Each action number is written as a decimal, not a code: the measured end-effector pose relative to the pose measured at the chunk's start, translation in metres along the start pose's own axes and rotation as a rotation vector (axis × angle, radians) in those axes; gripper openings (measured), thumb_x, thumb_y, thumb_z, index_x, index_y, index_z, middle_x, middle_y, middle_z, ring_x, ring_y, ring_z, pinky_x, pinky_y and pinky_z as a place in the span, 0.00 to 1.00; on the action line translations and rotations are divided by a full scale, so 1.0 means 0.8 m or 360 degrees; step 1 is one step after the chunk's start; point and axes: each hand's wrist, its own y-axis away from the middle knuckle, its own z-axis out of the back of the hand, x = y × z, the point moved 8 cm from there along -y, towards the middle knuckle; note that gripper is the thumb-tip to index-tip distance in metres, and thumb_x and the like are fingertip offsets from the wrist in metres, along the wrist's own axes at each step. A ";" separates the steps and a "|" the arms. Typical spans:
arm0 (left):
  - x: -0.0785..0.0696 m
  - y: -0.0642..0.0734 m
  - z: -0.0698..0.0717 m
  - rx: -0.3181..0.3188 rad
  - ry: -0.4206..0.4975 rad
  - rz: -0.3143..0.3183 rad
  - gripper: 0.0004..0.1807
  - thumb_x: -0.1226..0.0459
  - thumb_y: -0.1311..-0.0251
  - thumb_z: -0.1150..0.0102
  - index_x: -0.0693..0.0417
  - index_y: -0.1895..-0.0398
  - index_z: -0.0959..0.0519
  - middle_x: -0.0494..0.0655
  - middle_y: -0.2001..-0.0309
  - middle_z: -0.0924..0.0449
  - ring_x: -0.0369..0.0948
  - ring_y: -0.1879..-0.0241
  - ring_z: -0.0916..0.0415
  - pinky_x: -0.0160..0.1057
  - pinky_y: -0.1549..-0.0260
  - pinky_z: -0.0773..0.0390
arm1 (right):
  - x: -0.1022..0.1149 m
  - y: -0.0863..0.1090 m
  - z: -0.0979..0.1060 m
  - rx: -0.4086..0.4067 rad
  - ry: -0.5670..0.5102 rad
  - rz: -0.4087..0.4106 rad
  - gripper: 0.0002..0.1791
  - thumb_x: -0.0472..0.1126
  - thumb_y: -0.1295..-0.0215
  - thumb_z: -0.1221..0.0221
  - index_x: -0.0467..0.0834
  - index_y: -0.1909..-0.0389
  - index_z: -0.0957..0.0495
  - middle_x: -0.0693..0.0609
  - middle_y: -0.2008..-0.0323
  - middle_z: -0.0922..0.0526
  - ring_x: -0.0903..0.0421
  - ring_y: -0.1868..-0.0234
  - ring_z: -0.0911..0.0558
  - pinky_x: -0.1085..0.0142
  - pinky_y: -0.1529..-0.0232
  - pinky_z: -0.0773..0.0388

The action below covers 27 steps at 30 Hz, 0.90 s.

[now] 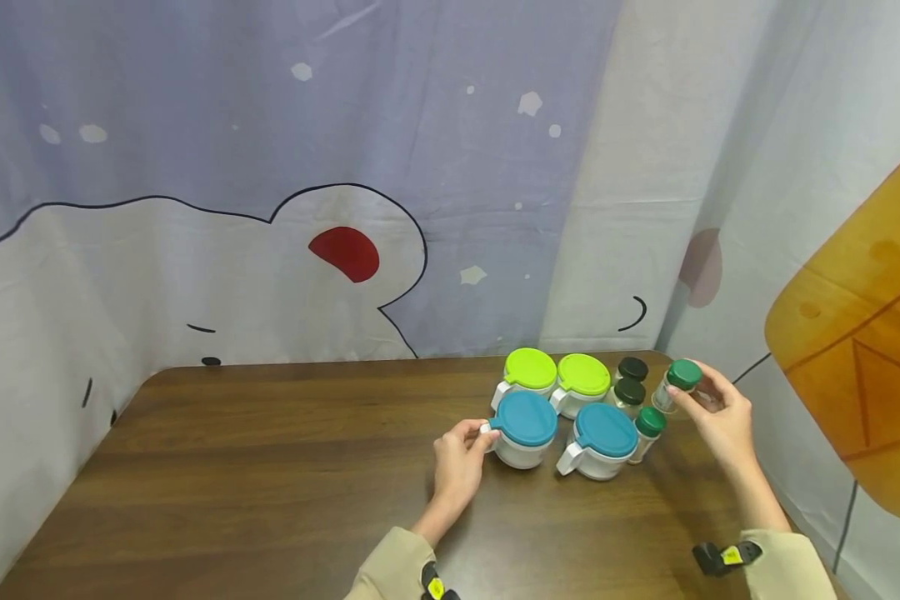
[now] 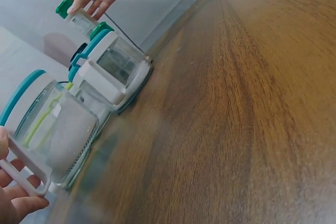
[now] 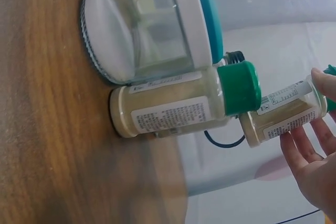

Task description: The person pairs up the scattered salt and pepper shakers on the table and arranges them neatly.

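Observation:
My left hand (image 1: 456, 467) holds the white handle of a seasoning jar with a blue lid (image 1: 525, 418); the jar's clear body and white base show in the left wrist view. Between thumb and fingers, my right hand (image 1: 723, 417) grips a green-capped spice bottle (image 3: 286, 109), tilted in the right wrist view and raised off the table. A second green-capped spice bottle (image 3: 170, 109) stands below it, beside another blue-lidded seasoning jar (image 1: 606, 431). That jar's handle points toward the left front.
Two lime-lidded seasoning jars (image 1: 530, 368) stand behind the blue-lidded ones. Two black-capped bottles (image 1: 630, 392) are to their right. All stand at the right back of the brown wooden table (image 1: 270, 467). A printed curtain (image 1: 480, 167) hangs behind and along the right side.

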 end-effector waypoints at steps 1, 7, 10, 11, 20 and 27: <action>-0.001 0.000 0.001 0.0000 0.0000 -0.0005 0.11 0.61 0.45 0.33 0.60 0.63 0.17 0.52 0.63 0.13 0.43 0.62 0.14 0.35 0.64 0.16 | 0.006 0.001 0.000 0.0001 -0.0014 0.0007 0.26 0.25 0.47 0.35 0.31 0.45 0.25 0.75 0.63 0.21 0.75 0.60 0.22 0.85 0.56 0.25; -0.004 0.001 0.007 0.0004 -0.0015 -0.0025 0.11 0.61 0.45 0.34 0.60 0.63 0.17 0.53 0.63 0.13 0.43 0.62 0.15 0.36 0.63 0.16 | 0.035 0.005 -0.004 0.0027 -0.0048 0.0084 0.25 0.24 0.47 0.35 0.30 0.46 0.25 0.75 0.63 0.20 0.74 0.59 0.22 0.85 0.57 0.25; -0.003 0.001 0.009 0.0008 -0.0020 -0.0021 0.11 0.61 0.44 0.34 0.60 0.63 0.17 0.53 0.63 0.13 0.43 0.62 0.15 0.36 0.62 0.16 | 0.042 0.005 -0.006 0.0036 -0.0042 0.0114 0.25 0.24 0.47 0.35 0.30 0.46 0.25 0.75 0.62 0.20 0.74 0.60 0.22 0.85 0.57 0.25; -0.004 0.001 0.010 0.0006 -0.0019 -0.0029 0.11 0.61 0.44 0.34 0.60 0.63 0.17 0.53 0.63 0.13 0.43 0.62 0.14 0.36 0.62 0.16 | 0.044 0.005 -0.006 0.0035 -0.0050 0.0117 0.24 0.24 0.47 0.35 0.29 0.46 0.25 0.75 0.63 0.20 0.74 0.60 0.22 0.85 0.57 0.25; -0.011 0.001 0.022 -0.0015 0.0000 -0.0057 0.12 0.62 0.44 0.34 0.62 0.63 0.18 0.55 0.63 0.13 0.45 0.61 0.14 0.37 0.61 0.16 | 0.058 0.003 -0.010 0.0033 -0.0058 0.0132 0.25 0.23 0.48 0.36 0.29 0.46 0.25 0.74 0.62 0.20 0.74 0.60 0.21 0.83 0.57 0.23; -0.013 0.000 0.029 -0.0019 -0.0040 -0.0062 0.13 0.62 0.43 0.35 0.63 0.61 0.18 0.56 0.61 0.13 0.46 0.60 0.14 0.37 0.61 0.16 | 0.060 0.003 -0.018 0.0083 -0.0030 0.0152 0.25 0.25 0.47 0.35 0.30 0.45 0.26 0.74 0.62 0.21 0.75 0.60 0.21 0.83 0.55 0.24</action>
